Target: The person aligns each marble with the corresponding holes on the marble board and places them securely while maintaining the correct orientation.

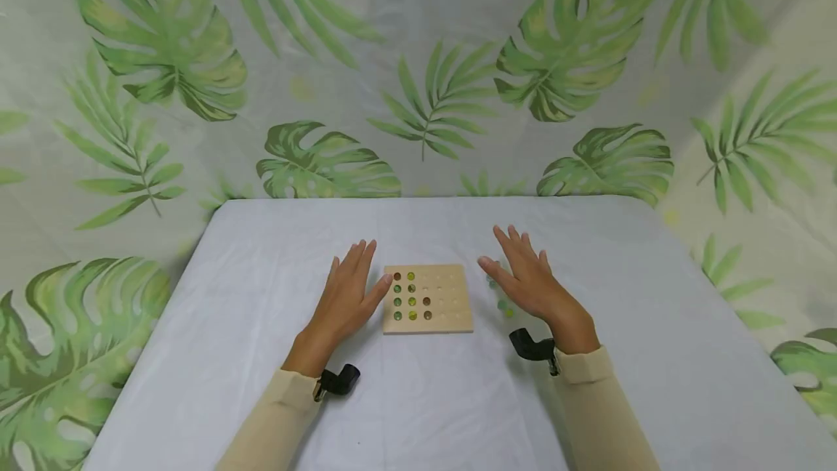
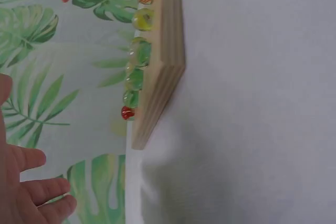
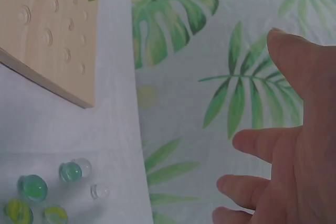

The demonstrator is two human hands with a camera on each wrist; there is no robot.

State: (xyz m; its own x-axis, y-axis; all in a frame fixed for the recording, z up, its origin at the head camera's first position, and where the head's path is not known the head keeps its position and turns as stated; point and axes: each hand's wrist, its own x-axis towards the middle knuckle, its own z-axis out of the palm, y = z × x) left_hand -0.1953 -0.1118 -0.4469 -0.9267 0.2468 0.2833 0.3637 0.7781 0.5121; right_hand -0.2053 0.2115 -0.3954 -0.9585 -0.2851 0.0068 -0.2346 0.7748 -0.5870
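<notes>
A wooden board (image 1: pixel 447 322) with rows of round hollows lies on the table. Green, yellow and brownish-red glass marbles (image 1: pixel 412 302) sit in its left columns, and the hollows at its right are bare. My left hand (image 1: pixel 343 304) is held at the board's left side, fingers stretched forward, thumb overlapping the board's edge in the head view. To the right of the board, my right hand (image 1: pixel 532 286) has its fingers spread over loose marbles. Several green and yellow marbles (image 3: pixel 34 187) and clear ones (image 3: pixel 100 191) lie there on the cloth. Neither hand holds anything.
A white cloth covers the table (image 1: pixel 418 405). Behind it hangs a curtain (image 1: pixel 458 6) printed with green leaves. Black cameras (image 1: pixel 340 380) are strapped to both wrists, below the cuffs of light sleeves (image 1: pixel 271 420).
</notes>
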